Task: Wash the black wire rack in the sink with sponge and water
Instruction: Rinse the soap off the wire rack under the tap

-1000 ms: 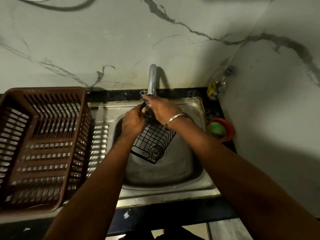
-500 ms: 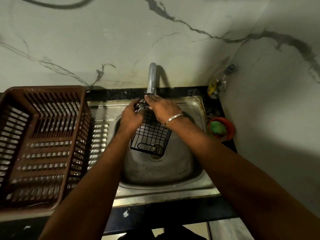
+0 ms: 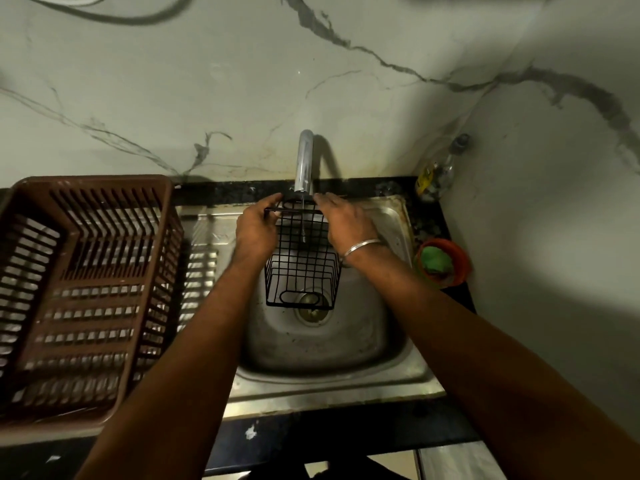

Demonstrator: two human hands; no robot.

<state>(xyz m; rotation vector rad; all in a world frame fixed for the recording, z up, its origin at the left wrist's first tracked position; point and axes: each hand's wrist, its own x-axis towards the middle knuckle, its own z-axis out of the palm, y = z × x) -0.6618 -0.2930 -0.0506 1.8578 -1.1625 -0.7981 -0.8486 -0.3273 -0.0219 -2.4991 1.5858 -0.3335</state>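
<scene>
Both grips, the left hand (image 3: 258,230) and right hand (image 3: 346,221), close on the top corners of the black wire rack (image 3: 302,263), holding it upright over the sink (image 3: 388,370) so the tap (image 3: 304,161)'s thin stream can rinse its mesh.

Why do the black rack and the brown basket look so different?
The black wire rack is thin metal wire; the brown basket is thick slatted plastic. The rack looks much smaller than the basket. The rack is held by both hands, left hand and right hand, under the tap over the sink; the basket sits on the drainboard, untouched. Both are open-topped and full of gaps.
</scene>
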